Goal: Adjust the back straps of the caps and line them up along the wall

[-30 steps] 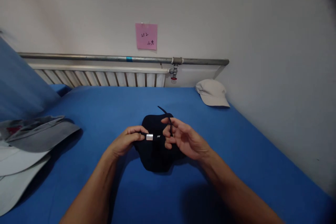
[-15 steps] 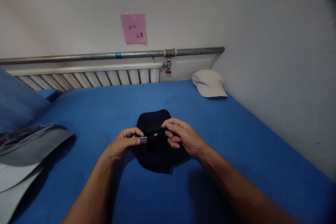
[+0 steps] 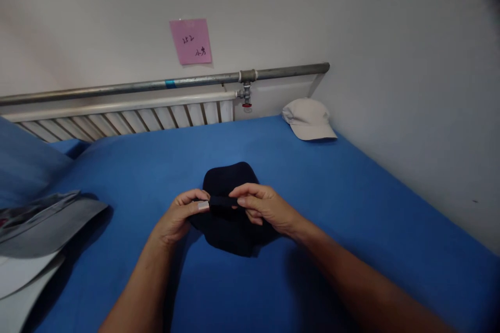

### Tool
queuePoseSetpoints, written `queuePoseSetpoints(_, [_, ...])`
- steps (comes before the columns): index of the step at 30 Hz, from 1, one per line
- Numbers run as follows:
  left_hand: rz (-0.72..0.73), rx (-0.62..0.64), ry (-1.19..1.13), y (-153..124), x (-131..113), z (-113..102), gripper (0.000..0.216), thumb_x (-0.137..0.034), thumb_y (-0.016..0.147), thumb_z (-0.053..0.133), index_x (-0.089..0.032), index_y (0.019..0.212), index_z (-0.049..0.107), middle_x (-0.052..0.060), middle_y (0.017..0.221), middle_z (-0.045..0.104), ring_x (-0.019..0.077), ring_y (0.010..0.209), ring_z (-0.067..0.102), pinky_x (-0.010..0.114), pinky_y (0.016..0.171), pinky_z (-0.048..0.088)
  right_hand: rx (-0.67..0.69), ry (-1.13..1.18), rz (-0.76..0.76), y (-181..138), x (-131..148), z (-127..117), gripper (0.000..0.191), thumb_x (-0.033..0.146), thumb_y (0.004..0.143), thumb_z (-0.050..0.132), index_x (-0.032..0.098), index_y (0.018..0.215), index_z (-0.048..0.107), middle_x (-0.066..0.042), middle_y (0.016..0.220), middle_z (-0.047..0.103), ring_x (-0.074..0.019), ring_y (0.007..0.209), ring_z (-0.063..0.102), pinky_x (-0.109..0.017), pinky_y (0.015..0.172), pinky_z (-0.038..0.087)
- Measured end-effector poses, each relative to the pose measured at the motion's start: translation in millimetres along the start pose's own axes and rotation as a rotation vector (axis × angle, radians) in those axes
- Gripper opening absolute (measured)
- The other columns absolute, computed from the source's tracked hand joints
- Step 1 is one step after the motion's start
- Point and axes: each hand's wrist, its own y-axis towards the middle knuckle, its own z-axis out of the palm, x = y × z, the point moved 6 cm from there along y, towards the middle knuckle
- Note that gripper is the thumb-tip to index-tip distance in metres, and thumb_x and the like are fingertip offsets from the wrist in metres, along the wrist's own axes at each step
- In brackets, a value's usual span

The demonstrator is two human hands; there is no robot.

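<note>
A dark navy cap (image 3: 229, 179) lies on the blue sheet (image 3: 312, 192) in front of me. My left hand (image 3: 180, 216) pinches the cap's back strap (image 3: 221, 201) at its small silver buckle (image 3: 203, 205). My right hand (image 3: 262, 208) is closed on the same strap just to the right of the buckle. Both hands rest over the cap's near half, and the strap runs taut between them.
A beige cap (image 3: 308, 118) sits in the far right corner by the wall. A grey cap (image 3: 47, 221) and a white cap (image 3: 19, 281) lie stacked at the left edge. A radiator (image 3: 125, 117) and a metal pipe (image 3: 156, 83) run along the back wall under a pink note (image 3: 190, 40).
The loose strap end that stuck up a second ago is now drawn flat between my hands. My right hand has slid left toward the buckle. The view has shifted slightly right.
</note>
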Motion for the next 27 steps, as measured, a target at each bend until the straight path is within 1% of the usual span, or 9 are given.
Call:
queuePoseSetpoints(4, [-0.006,0.007,-0.034,1,1,3,0.015,-0.027,0.062,0.080,-0.017,0.067,0.070,0.000,0.068,0.063,0.0093,0.061,0.053,0.019,0.058,0.040,-0.004,0.020,0.014,2,-7,3,0.019,0.019,0.075,0.064,0.016,0.093,0.069,0.003,0.070,0.062,-0.0005,0.040,0.038,-0.015,0.037,0.031])
queuePoseSetpoints(9, [-0.026,0.004,-0.067,1,5,4,0.015,-0.026,0.062,0.078,-0.015,0.065,0.069,0.001,0.066,0.062,0.0090,0.060,0.053,0.019,0.057,0.039,-0.024,0.097,0.039,3,-11,3,0.019,0.019,0.073,0.066,0.017,0.092,0.068,0.004,0.067,0.059,-0.0005,0.040,0.036,-0.015,0.037,0.031])
queuePoseSetpoints(16, [-0.015,0.051,-0.110,3,6,9,0.020,-0.031,0.062,0.078,-0.014,0.062,0.067,0.002,0.062,0.061,0.0097,0.057,0.052,0.019,0.053,0.038,0.009,0.113,0.055,3,-14,4,0.019,0.018,0.074,0.065,0.016,0.092,0.067,0.002,0.073,0.063,-0.0002,0.040,0.037,-0.015,0.037,0.031])
queuePoseSetpoints(21, [-0.056,0.031,-0.177,4,9,13,0.020,-0.028,0.058,0.080,-0.014,0.062,0.066,0.000,0.061,0.060,0.0092,0.055,0.054,0.019,0.052,0.039,0.029,0.117,0.062,5,-18,5,0.019,0.018,0.074,0.066,0.016,0.092,0.068,0.001,0.074,0.065,-0.0001,0.039,0.037,-0.015,0.036,0.032])
queuePoseSetpoints(27, [-0.088,-0.001,-0.189,4,14,15,0.024,-0.030,0.055,0.081,-0.014,0.062,0.064,0.000,0.062,0.061,0.0093,0.054,0.054,0.019,0.050,0.039,0.027,0.120,0.082,5,-20,6,0.018,0.019,0.073,0.066,0.016,0.092,0.067,0.000,0.076,0.066,-0.0001,0.040,0.036,-0.015,0.036,0.032])
